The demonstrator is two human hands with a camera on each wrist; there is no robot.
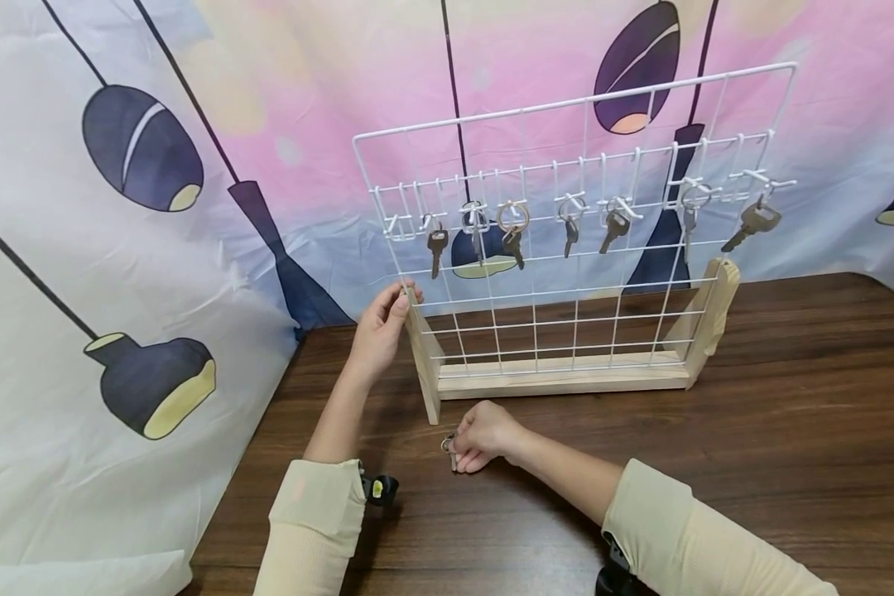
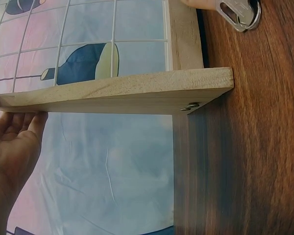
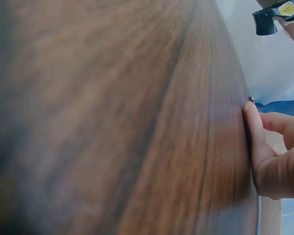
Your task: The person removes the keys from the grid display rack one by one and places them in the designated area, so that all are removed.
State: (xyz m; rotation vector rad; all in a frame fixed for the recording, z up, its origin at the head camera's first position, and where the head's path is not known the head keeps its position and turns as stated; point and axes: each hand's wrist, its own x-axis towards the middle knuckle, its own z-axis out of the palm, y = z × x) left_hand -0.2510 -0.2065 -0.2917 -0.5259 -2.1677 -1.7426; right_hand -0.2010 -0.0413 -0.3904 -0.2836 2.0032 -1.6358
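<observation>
My left hand (image 1: 378,331) grips the upper end of the left wooden upright (image 1: 423,352) of a white wire grid rack (image 1: 521,110). In the left wrist view the fingers wrap behind that board (image 2: 117,90). Low over the table in front of the rack, my right hand (image 1: 486,434) pinches a small silver key (image 1: 453,460) with a ring; the key also shows at the top of the left wrist view. Only the hand's thumb and finger side appears in the right wrist view, and the key is mostly hidden there.
Several keys on rings, among them a dark one (image 1: 437,242), hang from white hooks across the rack. A pale wooden bar (image 1: 566,382) joins the two uprights at the bottom. The dark wooden table (image 1: 812,372) meets a printed cloth (image 1: 305,99) behind and at left.
</observation>
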